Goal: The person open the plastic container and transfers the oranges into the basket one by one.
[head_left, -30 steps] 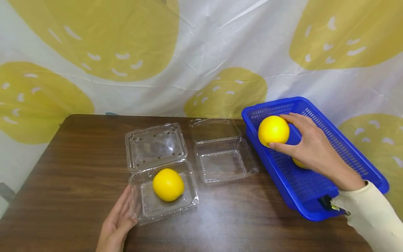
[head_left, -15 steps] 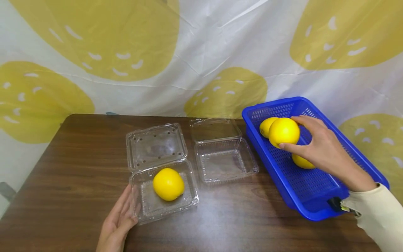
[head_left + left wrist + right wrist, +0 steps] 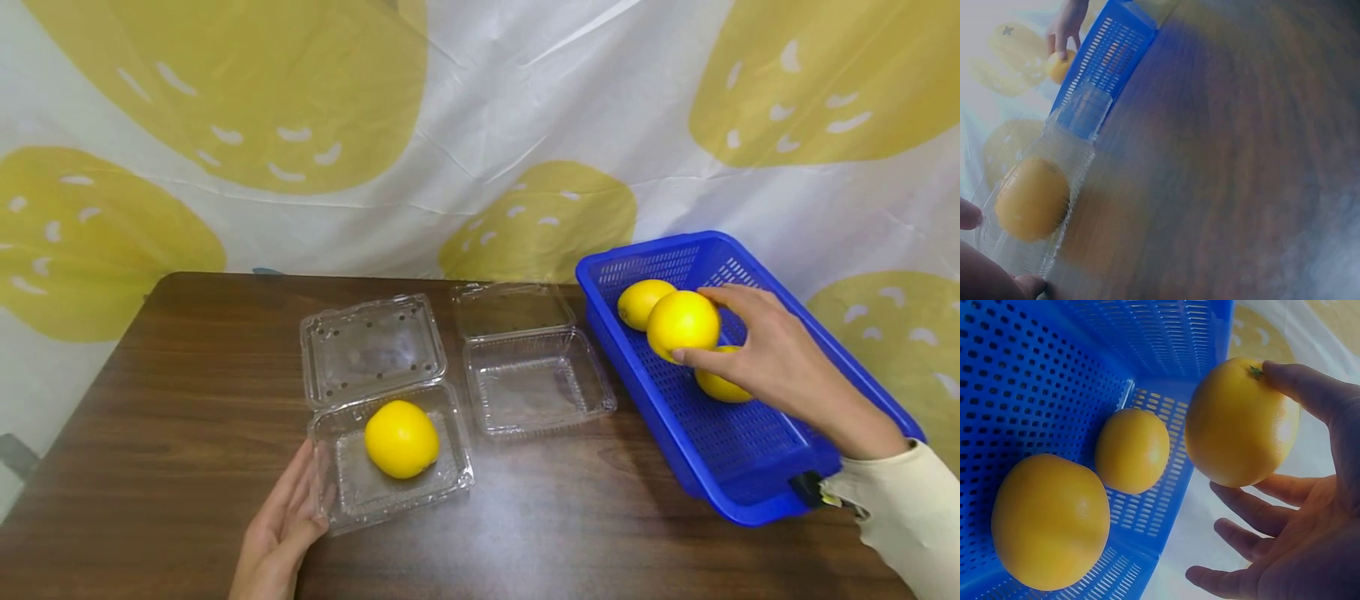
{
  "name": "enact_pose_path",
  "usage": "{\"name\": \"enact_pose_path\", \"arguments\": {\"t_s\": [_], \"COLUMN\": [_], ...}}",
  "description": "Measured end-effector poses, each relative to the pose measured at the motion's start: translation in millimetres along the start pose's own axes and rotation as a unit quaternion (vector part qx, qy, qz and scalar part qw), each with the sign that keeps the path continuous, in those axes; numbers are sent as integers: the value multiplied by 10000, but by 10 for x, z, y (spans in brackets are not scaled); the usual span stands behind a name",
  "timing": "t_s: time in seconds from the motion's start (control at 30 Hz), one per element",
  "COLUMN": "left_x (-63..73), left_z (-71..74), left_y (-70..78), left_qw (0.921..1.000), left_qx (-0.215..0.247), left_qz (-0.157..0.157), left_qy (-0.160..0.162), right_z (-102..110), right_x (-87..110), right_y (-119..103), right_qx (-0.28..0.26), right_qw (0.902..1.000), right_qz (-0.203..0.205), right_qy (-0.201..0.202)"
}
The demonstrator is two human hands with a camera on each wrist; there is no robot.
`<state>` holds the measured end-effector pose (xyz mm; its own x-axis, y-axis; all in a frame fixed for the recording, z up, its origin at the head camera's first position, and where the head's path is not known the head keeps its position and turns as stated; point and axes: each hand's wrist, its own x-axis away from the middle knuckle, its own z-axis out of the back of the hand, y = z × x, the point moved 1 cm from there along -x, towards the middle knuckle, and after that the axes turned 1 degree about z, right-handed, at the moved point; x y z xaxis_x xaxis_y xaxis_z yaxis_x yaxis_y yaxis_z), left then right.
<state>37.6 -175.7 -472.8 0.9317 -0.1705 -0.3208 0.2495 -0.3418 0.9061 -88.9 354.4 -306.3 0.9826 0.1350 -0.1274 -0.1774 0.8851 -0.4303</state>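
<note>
In the head view my right hand (image 3: 780,358) pinches a yellow orange (image 3: 683,325) between thumb and fingers, over the blue basket (image 3: 678,433). The right wrist view shows the thumb beside the green stem end of this held orange (image 3: 1241,422), with the other fingers spread below. Two more oranges lie in the basket, one (image 3: 641,304) behind it and one (image 3: 722,377) partly covered by the hand. My left hand (image 3: 277,521) grips the near left side of an open clear clamshell box (image 3: 450,492), whose base holds one orange (image 3: 402,439).
A second open clamshell box (image 3: 540,383), with nothing in its base, stands between the first box and the basket. All stand on a dark wooden table (image 3: 187,400). A white curtain (image 3: 480,108) with yellow fruit prints hangs right behind it.
My right hand has carried the orange to the right and slightly nearer me, uncovering the orange behind it. My left hand and both boxes have stayed in place.
</note>
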Motion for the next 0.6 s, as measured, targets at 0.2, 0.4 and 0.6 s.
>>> {"name": "enact_pose_path", "arguments": {"t_s": [0.2,0.4,0.6], "left_x": [2,2,7], "left_z": [7,5,6], "left_y": [-7,-8,-16], "left_qw": [10000,10000,10000], "left_qx": [9,-1,24], "left_qz": [-29,-41,-44], "left_qy": [-37,-43,-20], "right_z": [-13,-13,-32], "right_x": [13,19,4], "right_y": [19,37,63], "right_qx": [103,269,356], "right_qw": [9997,9986,9978], "right_qz": [0,53,431], "right_qy": [-212,-444,-356]}}
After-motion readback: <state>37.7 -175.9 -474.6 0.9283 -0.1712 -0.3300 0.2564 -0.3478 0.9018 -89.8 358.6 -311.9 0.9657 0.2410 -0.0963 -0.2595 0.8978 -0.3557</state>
